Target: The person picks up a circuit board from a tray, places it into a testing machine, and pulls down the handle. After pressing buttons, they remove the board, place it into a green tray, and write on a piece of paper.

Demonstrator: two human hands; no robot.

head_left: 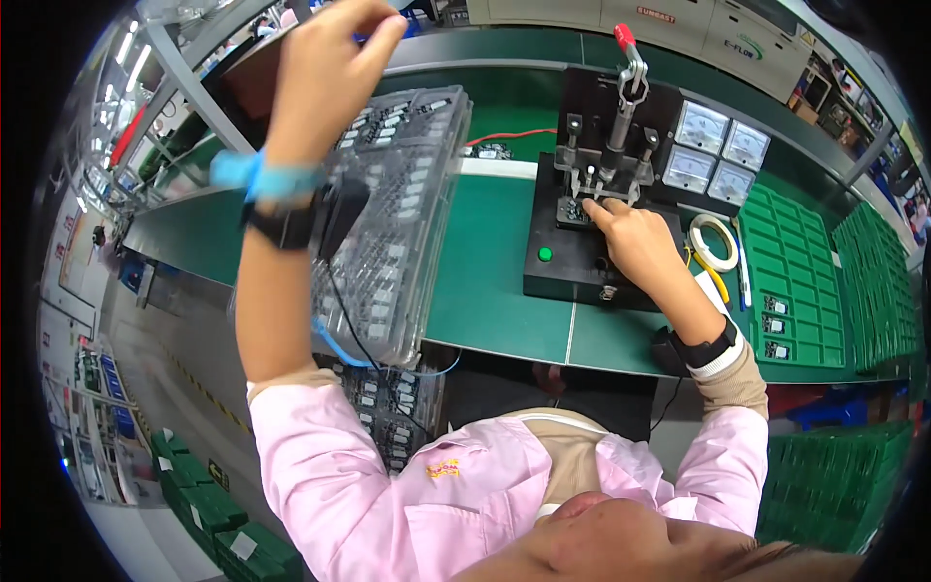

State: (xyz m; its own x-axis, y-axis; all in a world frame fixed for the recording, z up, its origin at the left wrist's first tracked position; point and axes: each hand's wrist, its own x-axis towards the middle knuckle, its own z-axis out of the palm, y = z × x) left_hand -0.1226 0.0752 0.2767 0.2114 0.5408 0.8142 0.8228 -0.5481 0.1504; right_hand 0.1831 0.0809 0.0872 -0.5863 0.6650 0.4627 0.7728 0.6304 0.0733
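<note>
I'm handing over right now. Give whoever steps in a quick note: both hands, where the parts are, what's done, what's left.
Left hand: raised above the clear parts tray, fingers pinched; any part in them is too small to tell.
Right hand: index finger on a small part in the black test fixture, under its raised clamp lever.
Done: three parts sit in the green tray.
Left: many parts fill the clear tray.

Right hand (pixel 632 236) has its fingertips down in the black test fixture (pixel 592 218), right under the red-tipped toggle clamp (pixel 628 68). Left hand (pixel 330 58) is lifted way up, fingers pinched, over the clear tray of small parts (pixel 398 213). Roll of tape (pixel 714 242) and green trays (pixel 800 276) sit just right of the right hand.
</note>
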